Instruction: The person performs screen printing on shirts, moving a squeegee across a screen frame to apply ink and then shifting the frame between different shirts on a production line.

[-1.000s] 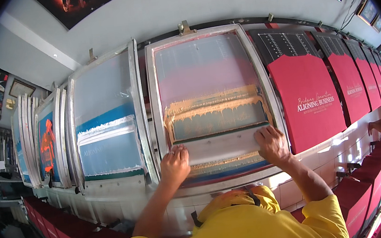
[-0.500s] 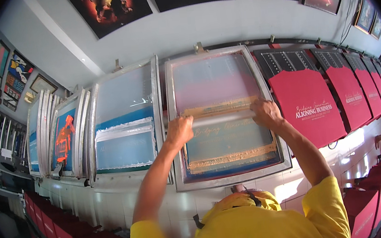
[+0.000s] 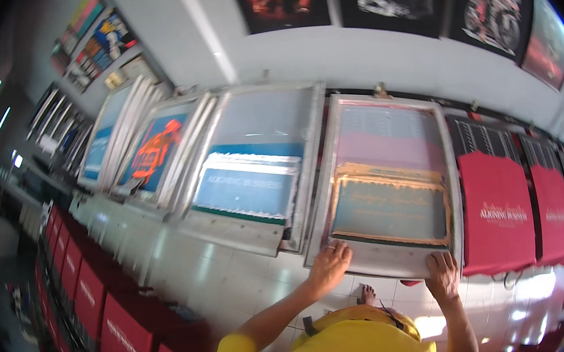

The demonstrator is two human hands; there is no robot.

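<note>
In front of me lies a screen printing frame (image 3: 450, 158) with a metal rim. Its mesh is pinkish at the far part and blue-green nearer me, where orange-gold ink (image 3: 385, 173) makes a band and smeared borders around faint script. At the frame's near left corner, my left hand (image 3: 331, 267) has its fingers curled over the rim. My right hand (image 3: 443, 274) grips the same rim near its right corner, fingers over the top. The undersides of both grips are hidden.
Left of it stands another screen frame (image 3: 313, 114) with white ink, then a screen with an orange design (image 3: 156, 151). Red shirts (image 3: 495, 205) lie on boards to the right. More red printed shirts (image 3: 88, 289) line a row behind me at left.
Both hands have left the bar across the mesh and come back toward me to the frame's near edge. The view has turned left, so the frames appear shifted right and tilted.
</note>
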